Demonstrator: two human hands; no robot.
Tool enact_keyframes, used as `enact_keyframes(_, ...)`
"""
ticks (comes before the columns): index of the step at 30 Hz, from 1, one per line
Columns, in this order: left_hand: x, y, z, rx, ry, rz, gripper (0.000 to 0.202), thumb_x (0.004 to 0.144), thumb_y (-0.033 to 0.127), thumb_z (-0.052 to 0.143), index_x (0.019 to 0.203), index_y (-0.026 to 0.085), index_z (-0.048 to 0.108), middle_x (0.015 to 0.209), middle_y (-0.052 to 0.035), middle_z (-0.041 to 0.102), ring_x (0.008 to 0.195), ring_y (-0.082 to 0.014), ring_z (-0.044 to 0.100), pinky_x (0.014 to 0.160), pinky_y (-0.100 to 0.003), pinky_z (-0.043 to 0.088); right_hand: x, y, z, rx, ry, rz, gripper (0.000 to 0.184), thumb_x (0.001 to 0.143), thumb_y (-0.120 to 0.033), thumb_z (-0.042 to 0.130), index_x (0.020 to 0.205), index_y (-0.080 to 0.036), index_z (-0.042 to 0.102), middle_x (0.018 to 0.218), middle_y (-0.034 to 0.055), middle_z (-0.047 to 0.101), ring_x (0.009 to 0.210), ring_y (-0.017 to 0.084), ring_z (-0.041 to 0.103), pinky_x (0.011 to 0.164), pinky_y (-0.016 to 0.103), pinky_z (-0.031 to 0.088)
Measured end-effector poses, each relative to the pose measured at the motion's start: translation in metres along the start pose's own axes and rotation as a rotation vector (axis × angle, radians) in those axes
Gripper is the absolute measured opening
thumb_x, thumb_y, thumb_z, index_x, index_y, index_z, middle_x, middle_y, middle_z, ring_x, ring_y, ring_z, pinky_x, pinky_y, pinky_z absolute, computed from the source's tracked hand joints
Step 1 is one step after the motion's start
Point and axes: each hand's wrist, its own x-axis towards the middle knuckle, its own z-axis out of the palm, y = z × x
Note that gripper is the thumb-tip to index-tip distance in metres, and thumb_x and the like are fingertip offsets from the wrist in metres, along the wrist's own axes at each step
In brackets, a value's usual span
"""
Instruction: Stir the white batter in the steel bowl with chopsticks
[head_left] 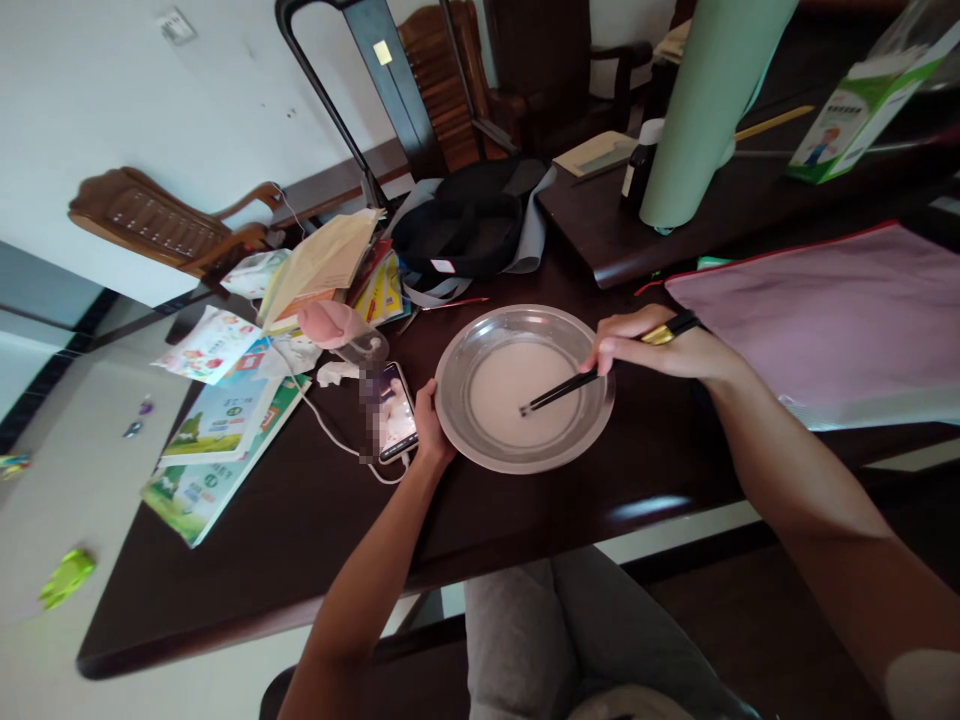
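A round metal bowl (454, 400) sits on the dark table, with a whitish liquid (517, 385) in its bottom. My left hand (433, 422) grips the bowl's left rim, its thumb showing at the edge and the other fingers hidden beneath. Over the right rim, my right hand (649, 342) is closed around a pair of black chopsticks (564, 387) with gold bands near their upper ends. Their tips dip into the liquid near the middle of the bowl and lie close together.
Left of the bowl lie a lit phone (396, 410) on a white cable, a pink-lidded cup (341, 328) and booklets (221, 425). Behind stands a black bag (465, 225). A green bottle (705, 120) rises at the back right, near a pink zip pouch (832, 310).
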Motion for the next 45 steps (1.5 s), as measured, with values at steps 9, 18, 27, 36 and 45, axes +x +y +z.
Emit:
enact_keyframes(9,0.000,0.000,0.001,-0.021,-0.015,-0.010,0.023,0.073,0.041,0.069,0.060,0.022,0.064,0.061,-0.0005,0.070,0.077,-0.0242,0.074,0.070,-0.031,0.058,-0.002,0.000,-0.006,-0.084,0.150,0.055,0.036,0.096,-0.049,0.062,0.076,-0.023,0.078,0.090,0.0038,0.083,0.087,0.020,0.076,0.079,0.032,0.054)
enact_keyframes(18,0.004,-0.002,-0.003,-0.029,-0.045,0.017,0.025,0.069,0.042,0.073,0.059,0.021,0.065,0.054,0.0033,0.065,0.053,-0.0148,0.061,0.058,-0.025,0.051,0.005,0.000,0.003,-0.107,-0.031,-0.003,0.025,0.093,-0.044,0.067,0.088,-0.024,0.081,0.102,0.0040,0.083,0.090,0.019,0.075,0.079,0.031,0.054)
enact_keyframes(27,0.000,0.001,0.001,-0.032,-0.001,0.012,0.023,0.071,0.038,0.069,0.057,0.021,0.062,0.055,0.0026,0.066,0.059,-0.0173,0.065,0.060,-0.026,0.053,0.000,-0.002,-0.003,-0.018,-0.054,0.011,0.036,0.096,-0.050,0.062,0.079,-0.023,0.080,0.091,0.0033,0.083,0.084,0.018,0.076,0.077,0.029,0.055)
enact_keyframes(36,-0.002,0.002,0.001,-0.022,0.001,-0.020,0.024,0.074,0.038,0.065,0.059,0.019,0.065,0.059,0.0004,0.069,0.059,-0.0167,0.066,0.066,-0.028,0.055,-0.002,0.002,-0.009,-0.059,0.158,0.046,0.038,0.097,-0.048,0.062,0.072,-0.023,0.076,0.085,0.0042,0.082,0.084,0.019,0.076,0.079,0.033,0.054)
enact_keyframes(45,0.002,-0.001,-0.002,-0.021,0.000,-0.025,0.024,0.072,0.042,0.067,0.060,0.021,0.065,0.060,-0.0007,0.070,0.075,-0.0233,0.073,0.071,-0.031,0.058,0.006,0.003,0.007,-0.076,-0.025,-0.004,0.028,0.094,-0.046,0.065,0.087,-0.025,0.081,0.099,0.0035,0.083,0.090,0.018,0.075,0.080,0.030,0.054)
